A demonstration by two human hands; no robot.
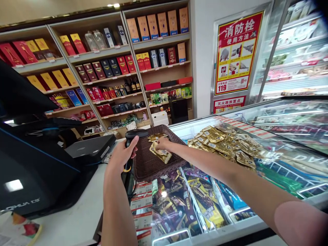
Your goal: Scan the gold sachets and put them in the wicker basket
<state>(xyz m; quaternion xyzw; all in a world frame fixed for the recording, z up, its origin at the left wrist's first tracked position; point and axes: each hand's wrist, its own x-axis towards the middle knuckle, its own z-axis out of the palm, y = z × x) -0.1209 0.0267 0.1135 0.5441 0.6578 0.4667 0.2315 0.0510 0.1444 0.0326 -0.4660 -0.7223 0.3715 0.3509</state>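
Gold packet (161, 154) lay at or just above the middle of the brown basket (143, 164), pinched by the right hand (164, 143); contact with the basket floor could not be told. Left hand (124, 152), apart from the right, was clamped around the black scanner (135, 133) at the basket's left edge. Second packet (155, 137) lay near the far edge; basket stood on the freezer (217, 231).

Back wall: wooden shelves (167, 73) with orange boxes (152, 27), red boxes (123, 65), dark bottles (133, 84)
White wall (203, 61): framed red notice (239, 53) reading 119
Far right: brightly lit display shelves (297, 44)
Left table (66, 218): black machine (33, 177) with a thin blue line, flat black box (87, 147) beyond it
Freezer (222, 233): yellow packets (208, 205) beside a white divider (192, 198), price tags (140, 222) at its left
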